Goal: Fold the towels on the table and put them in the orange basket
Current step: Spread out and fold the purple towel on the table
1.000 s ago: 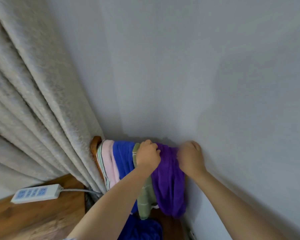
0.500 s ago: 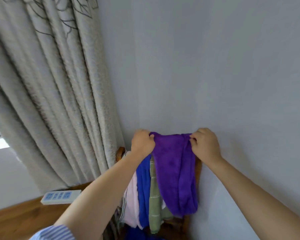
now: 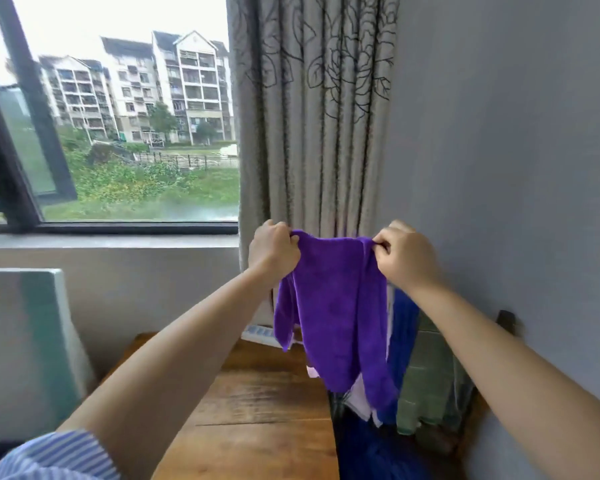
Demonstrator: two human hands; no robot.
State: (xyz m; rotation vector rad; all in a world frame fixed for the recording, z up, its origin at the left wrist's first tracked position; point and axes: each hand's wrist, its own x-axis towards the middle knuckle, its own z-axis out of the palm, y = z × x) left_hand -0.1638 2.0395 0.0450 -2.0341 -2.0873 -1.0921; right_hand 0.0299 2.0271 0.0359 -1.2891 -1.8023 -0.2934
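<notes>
A purple towel (image 3: 336, 306) hangs in the air in front of the curtain. My left hand (image 3: 272, 249) pinches its top left corner and my right hand (image 3: 400, 258) pinches its top right corner. Behind and below it, a blue towel (image 3: 402, 327), a green towel (image 3: 426, 379) and a pale pink towel (image 3: 359, 398) hang over a chair back at the right. The wooden table (image 3: 257, 410) lies below my arms. No orange basket is in view.
A white power strip (image 3: 258, 334) lies at the table's far edge. A patterned curtain (image 3: 312, 116) hangs beside the window (image 3: 118, 109). A grey wall (image 3: 516, 150) stands close on the right. A pale box-like object (image 3: 25, 341) sits at the left.
Both hands have lifted the purple towel up and away from the chair back and spread it wider. The camera has tilted up and left, bringing the window and table into view.
</notes>
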